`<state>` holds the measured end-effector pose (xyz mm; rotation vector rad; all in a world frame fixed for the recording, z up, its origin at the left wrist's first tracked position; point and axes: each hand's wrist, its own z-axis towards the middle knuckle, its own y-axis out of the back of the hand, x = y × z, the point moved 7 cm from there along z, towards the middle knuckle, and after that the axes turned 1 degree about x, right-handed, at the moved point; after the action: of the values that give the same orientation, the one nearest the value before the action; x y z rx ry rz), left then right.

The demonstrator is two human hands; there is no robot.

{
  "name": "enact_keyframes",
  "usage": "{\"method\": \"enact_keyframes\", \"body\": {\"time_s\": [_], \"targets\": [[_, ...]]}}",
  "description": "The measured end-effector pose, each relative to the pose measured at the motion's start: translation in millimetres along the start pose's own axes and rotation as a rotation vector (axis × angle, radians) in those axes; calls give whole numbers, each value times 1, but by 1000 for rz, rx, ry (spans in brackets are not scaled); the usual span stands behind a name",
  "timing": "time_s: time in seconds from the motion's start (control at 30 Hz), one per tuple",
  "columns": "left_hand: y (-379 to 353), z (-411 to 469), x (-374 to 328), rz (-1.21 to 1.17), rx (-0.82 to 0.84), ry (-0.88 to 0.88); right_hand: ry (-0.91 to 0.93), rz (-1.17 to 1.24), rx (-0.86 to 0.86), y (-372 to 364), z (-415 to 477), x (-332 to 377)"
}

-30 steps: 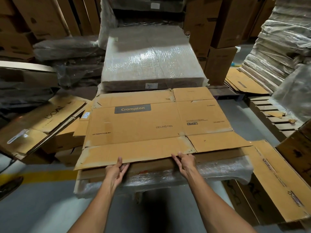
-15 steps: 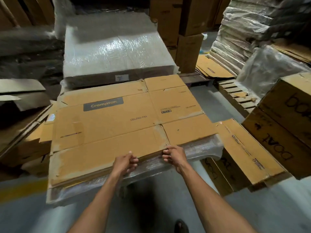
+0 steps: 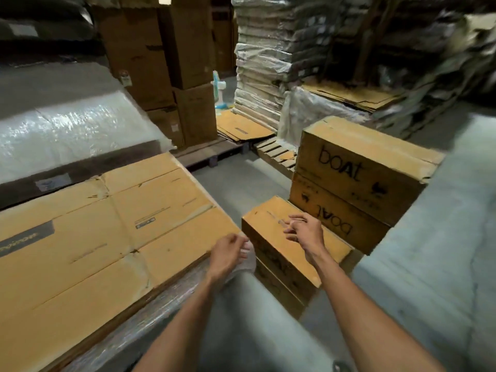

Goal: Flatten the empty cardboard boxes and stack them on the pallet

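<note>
A flattened brown cardboard box (image 3: 112,237) lies on top of a plastic-wrapped stack at the left. My left hand (image 3: 228,255) hovers just off its right corner, fingers loosely curled, holding nothing. My right hand (image 3: 304,233) floats above a low cardboard box (image 3: 271,218) to the right, fingers spread and relaxed, also holding nothing. Behind that box stand two stacked boxes marked "boAt" (image 3: 357,167), still in box shape.
A large plastic-wrapped bundle (image 3: 67,124) sits behind the flat box. Tall cartons (image 3: 166,63) and wrapped stacks of flat cardboard (image 3: 265,63) fill the back. A wooden pallet (image 3: 276,154) with flat cardboard lies on the grey floor beyond the aisle.
Both hands have let go of the flattened box's near edge and moved right. My view has swung right, bringing the "boAt" boxes into the middle.
</note>
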<state>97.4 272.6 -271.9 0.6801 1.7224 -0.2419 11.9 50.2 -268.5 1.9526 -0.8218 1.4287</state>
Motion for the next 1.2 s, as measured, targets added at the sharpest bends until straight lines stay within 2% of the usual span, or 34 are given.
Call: {"method": "enact_keyframes", "body": {"time_s": [0.2,0.3,0.53,0.77,0.97,1.2], "targets": [[-228,97,-90,16,84,-52,84,61,-254,214,133,39],[-338,123,-123,6,92,-79,110,52,-278,306,192,52],[-508,161,-170,-69,52,-10,177,76,-517,472,276,78],[-589,185,-190,-121,31,133,33,-2,-419,522,380,83],[-613,202,-180,-173,-23,232,-81,-101,-307,528,445,82],[-631,211,-176,-213,-26,290,-110,-164,-168,514,484,74]]}}
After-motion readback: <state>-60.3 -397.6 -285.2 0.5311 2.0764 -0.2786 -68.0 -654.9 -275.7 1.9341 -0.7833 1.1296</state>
